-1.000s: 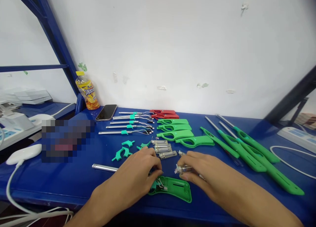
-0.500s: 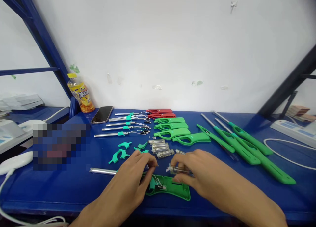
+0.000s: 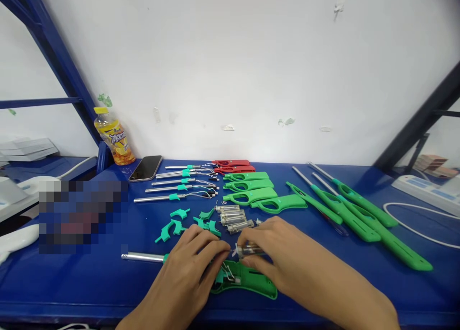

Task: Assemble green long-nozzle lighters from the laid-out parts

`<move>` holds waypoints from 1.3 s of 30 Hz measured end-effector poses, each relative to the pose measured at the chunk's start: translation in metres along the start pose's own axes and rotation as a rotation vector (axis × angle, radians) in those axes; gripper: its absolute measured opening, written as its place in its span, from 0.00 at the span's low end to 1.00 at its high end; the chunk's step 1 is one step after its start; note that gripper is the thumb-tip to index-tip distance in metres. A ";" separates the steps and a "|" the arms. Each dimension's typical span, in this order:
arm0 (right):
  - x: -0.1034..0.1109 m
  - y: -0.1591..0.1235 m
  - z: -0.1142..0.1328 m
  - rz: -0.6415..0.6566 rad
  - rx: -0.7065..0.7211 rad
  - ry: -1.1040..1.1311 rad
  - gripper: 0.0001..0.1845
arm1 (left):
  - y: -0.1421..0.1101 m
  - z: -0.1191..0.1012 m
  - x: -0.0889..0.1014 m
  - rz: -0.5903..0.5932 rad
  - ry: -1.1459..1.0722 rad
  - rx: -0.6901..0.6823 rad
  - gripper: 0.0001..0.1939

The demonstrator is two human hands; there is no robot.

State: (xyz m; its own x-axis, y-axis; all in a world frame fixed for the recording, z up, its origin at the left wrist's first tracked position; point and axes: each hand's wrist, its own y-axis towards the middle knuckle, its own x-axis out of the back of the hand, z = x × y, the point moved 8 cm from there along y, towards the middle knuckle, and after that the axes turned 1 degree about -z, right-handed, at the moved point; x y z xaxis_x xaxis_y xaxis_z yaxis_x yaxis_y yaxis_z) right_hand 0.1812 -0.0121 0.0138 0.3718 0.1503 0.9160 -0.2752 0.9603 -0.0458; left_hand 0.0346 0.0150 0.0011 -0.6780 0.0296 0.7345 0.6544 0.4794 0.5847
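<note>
We're holding a canister [image 3: 246, 251] in our right hand [image 3: 278, 253], now nearer our left hand [image 3: 196, 260] (grip unclear), seemingly aligning it.

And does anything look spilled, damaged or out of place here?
I see nothing spilled. The white wall carries torn scraps, as if things were peeled off. The drink bottle and phone seem slightly out of place, sharing the blue table with the open green shell and clear cartridges.
</note>
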 end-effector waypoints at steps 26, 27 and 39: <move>-0.015 0.007 -0.004 -0.062 0.110 -0.044 0.06 | 0.000 -0.010 0.007 -0.095 0.037 -0.124 0.10; -0.014 0.007 -0.003 -0.076 0.123 -0.042 0.06 | -0.001 -0.010 0.007 -0.097 0.035 -0.123 0.10; -0.004 0.011 -0.004 -0.088 0.004 -0.032 0.09 | 0.002 -0.004 0.008 -0.117 0.012 -0.072 0.07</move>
State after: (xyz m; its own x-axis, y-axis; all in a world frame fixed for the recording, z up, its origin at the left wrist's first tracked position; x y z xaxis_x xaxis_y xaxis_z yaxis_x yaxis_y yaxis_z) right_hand 0.1797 -0.0014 0.0078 0.3665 0.0578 0.9286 -0.2459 0.9686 0.0367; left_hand 0.0324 0.0122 0.0093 -0.7477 -0.0335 0.6632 0.5935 0.4144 0.6900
